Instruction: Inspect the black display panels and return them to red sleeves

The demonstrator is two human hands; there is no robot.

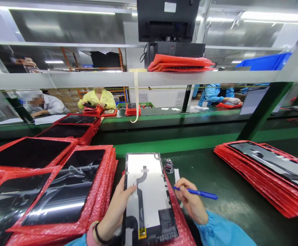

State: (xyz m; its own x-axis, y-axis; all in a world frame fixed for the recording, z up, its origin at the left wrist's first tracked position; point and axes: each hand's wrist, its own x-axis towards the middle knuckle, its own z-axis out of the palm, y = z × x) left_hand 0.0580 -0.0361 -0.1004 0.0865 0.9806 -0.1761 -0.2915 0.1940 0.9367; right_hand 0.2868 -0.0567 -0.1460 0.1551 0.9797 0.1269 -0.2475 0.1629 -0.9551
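Observation:
A tablet screen panel [152, 184] lies tilted toward me with its silvery back and dark ribbon cable facing up. My left hand [119, 201] grips its left edge, the thumb resting on the back. Beneath it, a red bubble-wrap sheet [181, 218] shows along the right side. In my right hand [191, 201] is a blue pen [203, 194], pinched between the fingers and held just right of the panel. Beyond that hand lie a white strip [176, 175] and a small clear round container [168, 165] with something dark red in it.
Piles of red bubble-wrap pouches with dark screens [69, 184] fill the left side. Another stack [261, 184] stands at right. A tape roll [138, 70] hangs from the white crossbar [100, 80], under a monitor [168, 20]. Several co-workers sit across the green bench [151, 118].

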